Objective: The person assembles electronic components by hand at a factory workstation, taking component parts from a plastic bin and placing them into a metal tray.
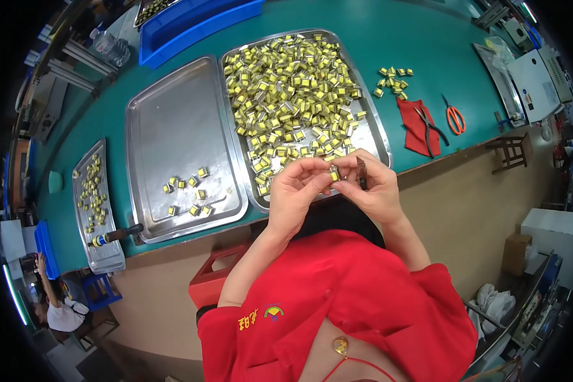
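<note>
Over the near edge of the full tray, my two hands meet at one small yellow-wrapped transformer. My left hand pinches it between thumb and fingers. The thumb and fingers of my right hand are closed at its other side. A dark brown strip-like piece sticks up between my right fingers; its kind is not clear. Beneath and beyond my hands, the metal tray is heaped with similar transformers. To its left, a second metal tray has several transformers scattered near its front.
A narrow tray of transformers stands far left, near a screwdriver-like tool. At right lie a loose transformer group, a red cloth, black pliers and orange-handled snips. A blue bin is at the back.
</note>
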### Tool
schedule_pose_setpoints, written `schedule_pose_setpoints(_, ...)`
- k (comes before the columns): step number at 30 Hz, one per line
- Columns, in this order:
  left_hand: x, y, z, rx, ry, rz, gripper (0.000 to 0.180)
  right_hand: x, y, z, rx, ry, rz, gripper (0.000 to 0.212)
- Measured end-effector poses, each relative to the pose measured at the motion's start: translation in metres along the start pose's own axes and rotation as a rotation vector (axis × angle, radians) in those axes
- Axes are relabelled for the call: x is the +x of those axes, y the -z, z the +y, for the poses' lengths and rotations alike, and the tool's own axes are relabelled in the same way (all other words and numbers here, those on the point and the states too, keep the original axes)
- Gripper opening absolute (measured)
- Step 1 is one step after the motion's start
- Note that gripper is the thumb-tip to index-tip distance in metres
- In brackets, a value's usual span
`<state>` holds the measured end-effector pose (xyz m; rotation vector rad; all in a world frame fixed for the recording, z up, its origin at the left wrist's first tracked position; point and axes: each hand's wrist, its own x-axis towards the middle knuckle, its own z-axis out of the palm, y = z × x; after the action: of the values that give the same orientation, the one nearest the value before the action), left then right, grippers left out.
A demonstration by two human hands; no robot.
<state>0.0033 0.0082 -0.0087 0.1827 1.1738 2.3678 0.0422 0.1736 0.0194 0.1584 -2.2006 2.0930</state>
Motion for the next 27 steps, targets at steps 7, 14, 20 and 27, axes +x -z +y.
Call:
schedule_pose_setpoints(7, -0.010, -0.003, 0.007, -0.006, -0.002, -0.055, 0.032, -0.001, -0.007, 0.006, 0.159, -0.035, 0.047, 0.031)
schedule_pose_setpoints(14, -0.013, 0.002, 0.005, -0.030, -0.004, -0.054, 0.033, -0.003, -0.009, 0.009, 0.192, -0.071, 0.052, 0.030)
schedule_pose_setpoints(20, -0.011, -0.006, 0.006, -0.001, 0.024, -0.005, 0.035, -0.004, -0.010, 0.008, -0.047, 0.036, 0.112, 0.034)
schedule_pose_setpoints(27, -0.006, 0.002, 0.004, -0.247, 0.164, 0.004, 0.027, -0.001, -0.016, -0.009, -0.231, 0.106, 0.101, 0.034)
